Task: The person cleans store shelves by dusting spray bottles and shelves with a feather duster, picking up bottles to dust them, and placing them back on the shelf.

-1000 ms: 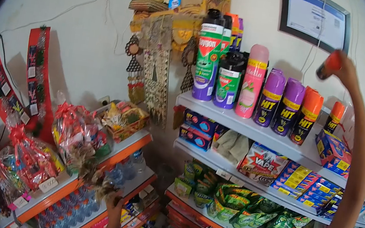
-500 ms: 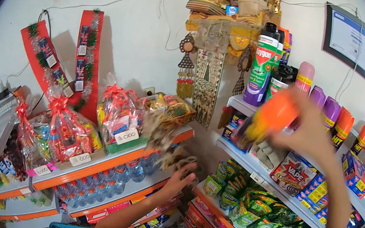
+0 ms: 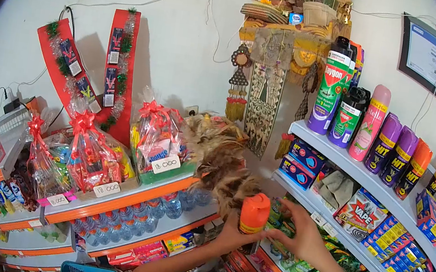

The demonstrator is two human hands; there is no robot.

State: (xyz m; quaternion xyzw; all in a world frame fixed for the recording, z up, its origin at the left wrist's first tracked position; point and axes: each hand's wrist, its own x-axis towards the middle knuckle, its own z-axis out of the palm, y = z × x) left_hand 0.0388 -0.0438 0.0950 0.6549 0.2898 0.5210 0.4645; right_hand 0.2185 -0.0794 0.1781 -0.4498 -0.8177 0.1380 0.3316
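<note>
My left hand (image 3: 235, 236) is closed in front of me, its thumb across an upright spray can with an orange cap (image 3: 255, 212). A brown feather duster (image 3: 225, 162) rises from the same hand, fanning up and left; its handle is hidden. My right hand (image 3: 301, 232) is beside the can, fingers curved and apart, with the thumb tip close to or touching it. Most of the can's body is covered by my hands. On the upper right shelf stand a Baygon can (image 3: 330, 87), a pink Stella can (image 3: 369, 123) and several HIT cans (image 3: 384, 144).
Gift baskets in clear wrap (image 3: 95, 155) line the left shelf, above water bottles (image 3: 133, 218). Mosquito coil boxes (image 3: 361, 210) fill the right middle shelf (image 3: 337, 231), with green packets below. A woven hanging (image 3: 264, 101) and a framed paper (image 3: 434, 60) are on the wall.
The orange-capped can has come down and left from the upper right shelf, into my left hand by the duster. My right hand has come down with it and its fingers are now apart.
</note>
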